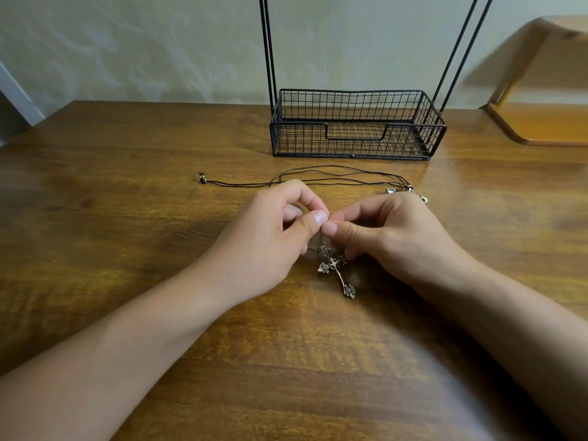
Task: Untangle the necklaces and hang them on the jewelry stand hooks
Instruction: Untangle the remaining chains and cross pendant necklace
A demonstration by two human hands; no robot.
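On the table, cords lie between the wire stand (behind) and the cross pendant.

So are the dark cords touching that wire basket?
Apart. The head view shows a strip of bare table between the dark cords and the front of the wire basket.

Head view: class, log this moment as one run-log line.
left hand: pinching chain | right hand: pinching chain | cross pendant: on table | black cords: loose | stand: hooks unseen
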